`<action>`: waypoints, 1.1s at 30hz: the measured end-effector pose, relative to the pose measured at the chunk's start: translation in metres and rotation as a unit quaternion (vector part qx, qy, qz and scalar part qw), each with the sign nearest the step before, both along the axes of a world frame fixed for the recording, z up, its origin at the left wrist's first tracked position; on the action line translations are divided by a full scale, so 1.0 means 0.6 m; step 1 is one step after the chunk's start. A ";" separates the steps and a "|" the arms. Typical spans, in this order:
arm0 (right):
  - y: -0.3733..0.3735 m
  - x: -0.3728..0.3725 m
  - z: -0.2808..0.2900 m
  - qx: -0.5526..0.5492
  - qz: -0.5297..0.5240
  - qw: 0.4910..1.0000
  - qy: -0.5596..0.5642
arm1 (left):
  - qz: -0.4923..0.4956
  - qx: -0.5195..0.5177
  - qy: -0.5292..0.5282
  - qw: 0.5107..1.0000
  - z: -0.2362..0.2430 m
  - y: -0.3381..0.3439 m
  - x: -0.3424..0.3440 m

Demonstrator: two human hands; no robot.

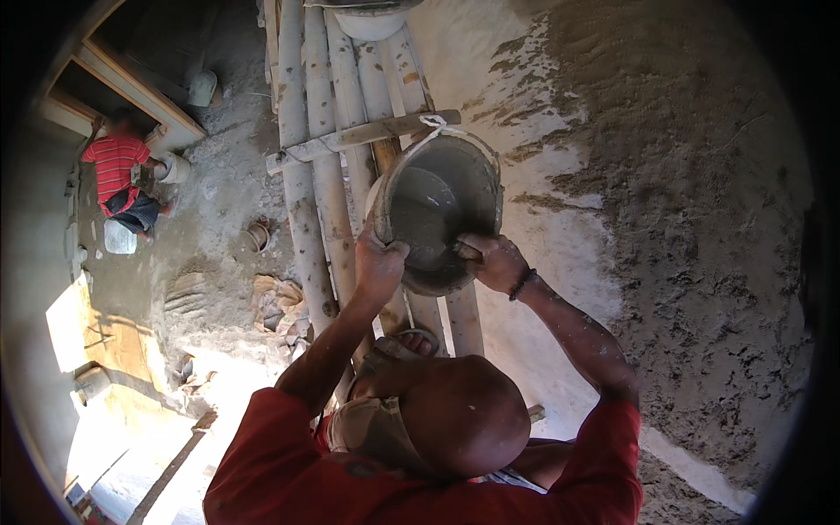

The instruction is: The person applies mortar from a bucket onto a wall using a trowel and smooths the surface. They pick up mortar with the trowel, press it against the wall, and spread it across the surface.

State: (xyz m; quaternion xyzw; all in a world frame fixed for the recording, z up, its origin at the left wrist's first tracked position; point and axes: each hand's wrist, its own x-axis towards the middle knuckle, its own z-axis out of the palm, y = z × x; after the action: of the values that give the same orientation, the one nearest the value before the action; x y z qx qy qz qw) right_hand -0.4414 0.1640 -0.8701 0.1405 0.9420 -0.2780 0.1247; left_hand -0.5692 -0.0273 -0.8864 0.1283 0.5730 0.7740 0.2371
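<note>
A round bucket (411,172) with a pale rope handle tilts toward me, wet grey mortar (424,206) inside it. My left hand (382,267) is closed over the bucket's near left rim, thumb on top. At the right side of the opening, my right hand (494,262) is closed with its fingers inside the bucket. A small tan piece shows at those fingers, but I cannot make out what they hold. A dark bracelet (523,284) circles my right wrist.
Under the bucket runs a platform of pale poles (302,201), with a crosspiece (363,140) tied across. Another bucket (372,22) stands at its far end. A partly plastered wall (682,227) rises at right. On the floor below left, a person (121,171) bends beside a pale bucket (175,168).
</note>
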 end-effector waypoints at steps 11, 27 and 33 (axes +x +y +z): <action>0.063 -0.008 0.281 0.062 -0.003 0.985 0.159 | 0.002 0.031 -0.111 0.993 -0.043 -0.010 -0.019; 0.279 0.011 0.685 0.357 -0.321 0.829 0.286 | -0.024 0.002 -0.037 0.999 0.003 0.002 -0.010; 0.144 0.105 0.500 -0.097 -0.248 0.961 0.075 | -0.056 -0.001 -0.041 0.998 0.012 -0.002 -0.001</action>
State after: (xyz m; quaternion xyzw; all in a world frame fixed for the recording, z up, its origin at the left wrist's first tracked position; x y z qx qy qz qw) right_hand -0.3784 0.2502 -0.5701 0.3356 0.8528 -0.4001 -0.0063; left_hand -0.5699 -0.0286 -0.8790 0.1278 0.5558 0.7633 0.3035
